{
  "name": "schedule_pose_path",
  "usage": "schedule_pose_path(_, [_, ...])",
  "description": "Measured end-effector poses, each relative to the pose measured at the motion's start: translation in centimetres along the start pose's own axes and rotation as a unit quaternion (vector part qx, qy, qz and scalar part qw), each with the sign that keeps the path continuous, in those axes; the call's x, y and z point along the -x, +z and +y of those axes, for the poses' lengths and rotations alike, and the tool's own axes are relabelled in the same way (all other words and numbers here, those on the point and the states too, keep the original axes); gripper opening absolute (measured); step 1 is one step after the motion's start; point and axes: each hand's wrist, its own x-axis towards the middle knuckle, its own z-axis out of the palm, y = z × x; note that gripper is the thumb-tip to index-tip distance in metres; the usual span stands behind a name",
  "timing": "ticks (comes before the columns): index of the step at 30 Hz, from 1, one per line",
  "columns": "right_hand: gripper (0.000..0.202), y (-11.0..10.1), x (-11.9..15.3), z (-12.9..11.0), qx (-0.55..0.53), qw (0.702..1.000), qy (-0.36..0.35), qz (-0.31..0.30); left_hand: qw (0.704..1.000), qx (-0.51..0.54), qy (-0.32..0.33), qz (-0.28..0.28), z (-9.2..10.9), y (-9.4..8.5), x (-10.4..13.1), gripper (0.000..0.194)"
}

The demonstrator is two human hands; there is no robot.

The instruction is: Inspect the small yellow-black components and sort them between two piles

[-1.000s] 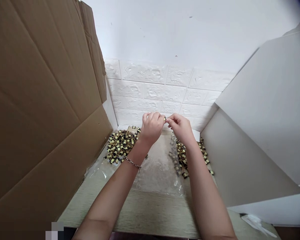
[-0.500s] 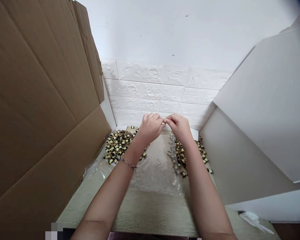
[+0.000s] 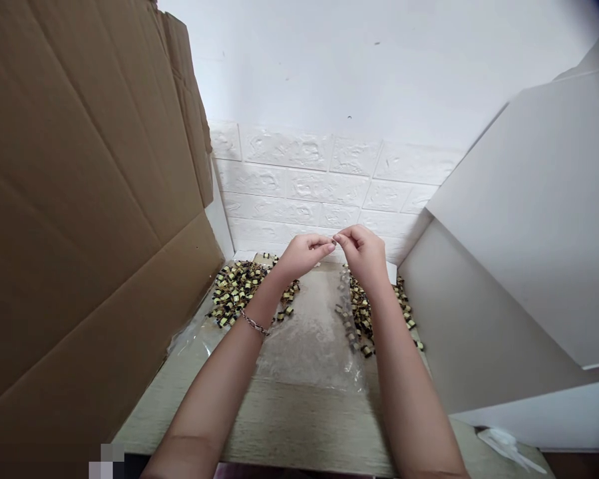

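Note:
In the head view my left hand [image 3: 303, 257] and my right hand [image 3: 365, 254] meet fingertip to fingertip above the far part of the table. Both pinch at a tiny dark piece [image 3: 334, 243], mostly covered by the fingers; it seems to be the end of one of the small yellow-and-black wound components. A heap of these components [image 3: 237, 286], with thin brownish wires, lies beyond my left forearm. Another pile of them [image 3: 362, 313] lies below my right hand, partly behind my forearm. A clear plastic bag [image 3: 309, 332] lies flat between the piles.
A tall brown cardboard sheet [image 3: 80, 199] walls off the left side. White panels [image 3: 524, 233] stand on the right. Behind is a white brick-patterned wall [image 3: 304, 186]. A white crumpled strip [image 3: 509, 447] lies at the right of the wooden table [image 3: 299, 419].
My left hand has turned, so its thumb and fingers now point right in a straighter pinch. The yellow part that showed between the fingertips is now hardly visible. The view has shifted slightly.

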Motion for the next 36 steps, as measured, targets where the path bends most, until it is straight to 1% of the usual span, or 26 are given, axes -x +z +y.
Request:
schedule_pose_path(2, [0.013, -0.1, 0.0, -0.2, 0.004, 1.0, 0.0, 0.01, 0.995, 0.097, -0.033, -0.017, -0.3, 0.2, -0.2, 0.031])
schedule_pose_path(5, [0.014, -0.2, 0.1, -0.4, 0.015, 1.0, -0.001, 0.021, 0.972, 0.226, -0.063, -0.014, -0.7, 0.8, -0.3, 0.03])
schedule_pose_path(9, [0.015, -0.4, 0.1, -0.7, 0.027, 0.999, -0.007, 0.036, 0.914, 0.388, -0.12, -0.025, -0.7, 1.4, -0.3, 0.023])
schedule_pose_path(11, [0.015, -0.4, 0.1, -0.7, 0.027, 0.999, -0.01, 0.039, 0.886, 0.442, -0.138, -0.033, -0.6, 1.5, -0.2, 0.019])
schedule_pose_path(14, [0.015, -0.4, 0.1, -0.8, 0.022, 0.999, -0.015, 0.037, 0.852, 0.497, -0.159, -0.043, -0.5, 1.5, -0.1, 0.015])
schedule_pose_path(19, [0.014, -0.3, 0.1, -0.8, 0.015, 0.999, -0.032, 0.031, 0.812, 0.552, -0.184, -0.053, -0.4, 1.3, 0.0, 0.012])
schedule_pose_path(23, [0.014, 0.0, 0.2, -0.6, 0.017, 0.999, -0.039, 0.032, 0.794, 0.568, -0.21, -0.049, -0.2, 1.3, 0.0, 0.014])
schedule_pose_path(28, [0.014, 0.6, 0.2, 0.0, 0.03, 0.999, -0.036, 0.018, 0.784, 0.567, -0.249, -0.046, -0.7, 1.3, -0.2, 0.019])
schedule_pose_path(36, [0.016, 0.9, 0.3, 0.3, 0.106, 0.992, -0.067, -0.016, 0.786, 0.56, -0.258, -0.043, -1.6, 1.1, -0.2, 0.018])
